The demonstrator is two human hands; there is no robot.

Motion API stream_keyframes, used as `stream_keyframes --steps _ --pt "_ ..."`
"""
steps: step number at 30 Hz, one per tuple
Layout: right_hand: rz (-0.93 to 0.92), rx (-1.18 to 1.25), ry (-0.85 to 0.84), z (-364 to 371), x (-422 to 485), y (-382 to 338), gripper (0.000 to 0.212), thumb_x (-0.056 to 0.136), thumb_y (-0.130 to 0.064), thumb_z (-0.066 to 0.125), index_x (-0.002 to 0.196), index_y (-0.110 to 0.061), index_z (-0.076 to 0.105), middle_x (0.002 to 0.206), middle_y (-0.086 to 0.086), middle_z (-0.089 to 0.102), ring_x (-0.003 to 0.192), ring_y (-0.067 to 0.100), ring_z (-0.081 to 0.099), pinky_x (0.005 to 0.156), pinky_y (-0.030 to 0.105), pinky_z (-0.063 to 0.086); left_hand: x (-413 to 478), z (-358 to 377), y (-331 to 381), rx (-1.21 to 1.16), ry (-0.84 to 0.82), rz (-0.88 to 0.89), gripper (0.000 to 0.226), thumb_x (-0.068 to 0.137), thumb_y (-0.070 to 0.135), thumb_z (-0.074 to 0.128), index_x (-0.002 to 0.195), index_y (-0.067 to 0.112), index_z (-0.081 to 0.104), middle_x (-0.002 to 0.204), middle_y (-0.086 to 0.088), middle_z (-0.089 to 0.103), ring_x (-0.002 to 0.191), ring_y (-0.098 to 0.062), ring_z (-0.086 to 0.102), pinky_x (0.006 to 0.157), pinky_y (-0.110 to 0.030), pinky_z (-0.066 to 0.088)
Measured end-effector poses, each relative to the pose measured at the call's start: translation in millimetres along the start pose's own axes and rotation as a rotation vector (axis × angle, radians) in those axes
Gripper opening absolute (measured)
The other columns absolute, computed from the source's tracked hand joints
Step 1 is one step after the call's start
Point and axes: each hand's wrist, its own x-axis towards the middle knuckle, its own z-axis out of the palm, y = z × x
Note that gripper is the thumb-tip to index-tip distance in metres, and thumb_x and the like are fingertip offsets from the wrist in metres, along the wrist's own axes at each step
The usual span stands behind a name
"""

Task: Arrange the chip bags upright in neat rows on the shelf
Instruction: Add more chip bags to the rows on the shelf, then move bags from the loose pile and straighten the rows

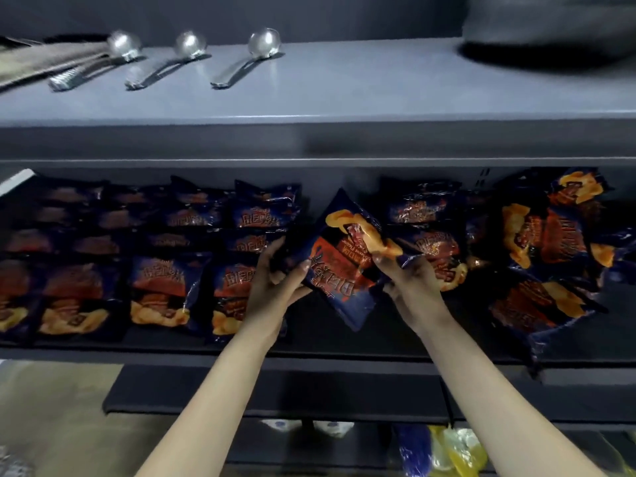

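Note:
A dark blue and red chip bag (pixel 346 259) is tilted and upside down in mid-shelf, held between both hands. My left hand (pixel 275 280) grips its left edge, and my right hand (pixel 409 280) grips its right side. To the left, several matching bags (pixel 160 290) stand upright in rows on the dark shelf (pixel 344 352). Further bags on the right (pixel 547 242) lie tilted and jumbled, one hanging over the shelf's front edge (pixel 537 342).
The grey shelf above (pixel 344 94) carries three metal ladles (pixel 241 60) and a dark object at far right (pixel 550 32). Below, a lower shelf (pixel 275 394) juts out, with yellow and blue packages (pixel 447 449) beneath it.

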Motion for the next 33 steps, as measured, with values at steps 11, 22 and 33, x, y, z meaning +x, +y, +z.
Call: stream_keyframes --steps 11,22,33 --pt "0.033 0.205 0.173 5.0 1.1 26.5 0.02 0.076 -0.015 0.067 0.093 -0.018 0.058 0.087 -0.002 0.07 0.092 0.017 0.064 0.075 0.023 0.054 17.4 20.4 2.9 0.209 -0.223 -0.064 0.046 0.081 0.016 0.067 0.119 0.033 0.045 0.116 0.008 0.058 0.101 -0.008 0.061 0.08 -0.035 0.056" --pt "0.11 -0.588 -0.219 -21.0 10.4 -11.4 0.06 0.068 -0.048 0.073 0.119 -0.043 0.044 0.122 -0.021 0.053 0.111 -0.006 0.051 0.085 0.01 0.045 41.1 5.4 54.3 0.839 -0.682 -0.178 0.04 0.082 0.009 0.068 0.103 0.036 0.049 0.106 0.015 0.057 0.075 0.009 0.058 0.064 -0.007 0.049" --pt "-0.061 -0.813 0.163 -6.7 33.5 13.0 0.054 0.079 -0.029 0.072 0.126 -0.019 0.046 0.119 0.0 0.063 0.112 0.019 0.058 0.099 0.046 0.046 30.7 17.7 0.3 0.852 -0.088 0.49 0.065 0.082 0.012 0.065 0.139 0.019 0.034 0.135 -0.003 0.039 0.109 -0.007 0.05 0.094 -0.019 0.043"
